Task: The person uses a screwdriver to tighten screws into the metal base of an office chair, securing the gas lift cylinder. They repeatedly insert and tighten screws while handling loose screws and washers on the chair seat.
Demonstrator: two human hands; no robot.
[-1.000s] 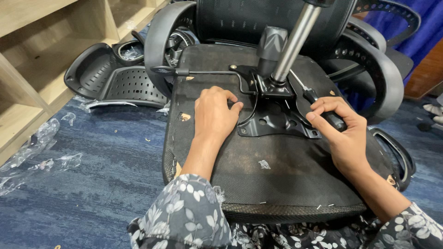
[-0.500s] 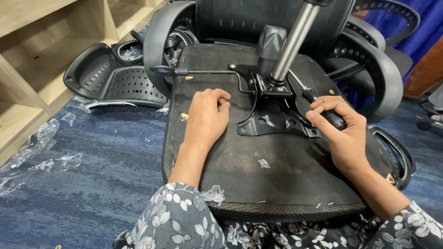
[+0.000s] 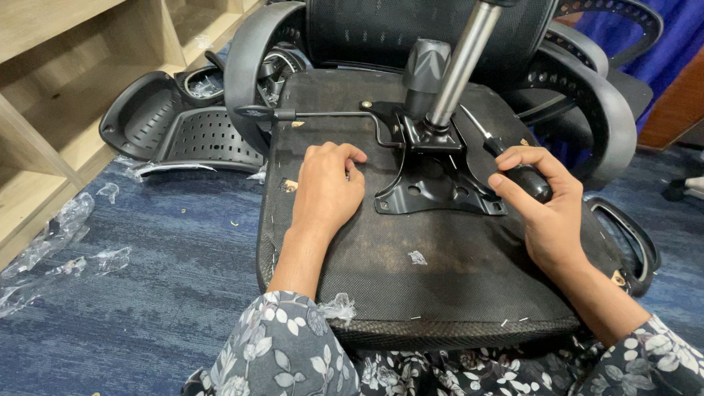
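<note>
An upturned black office chair seat point(image 3: 411, 286) lies on the floor in front of me. A black metal mechanism plate point(image 3: 433, 187) sits on its underside, with a silver gas cylinder point(image 3: 458, 66) rising from it and a lever rod point(image 3: 323, 114) pointing left. My left hand point(image 3: 326, 187) rests palm down on the seat just left of the plate, fingers curled. My right hand point(image 3: 539, 205) grips the black handle of a screwdriver point(image 3: 506, 158), whose shaft points up-left toward the plate's right side.
Black chair armrests point(image 3: 601, 103) curve around the seat's far side. A black mesh plastic chair part point(image 3: 198, 136) lies at the left on the blue carpet point(image 3: 147, 279). Wooden shelving point(image 3: 44, 95) stands at far left, with crumpled clear plastic wrap point(image 3: 51, 249) beside it.
My left hand has slid left, off the plate's edge and onto the bare seat. My right hand keeps the screwdriver at nearly the same spot.
</note>
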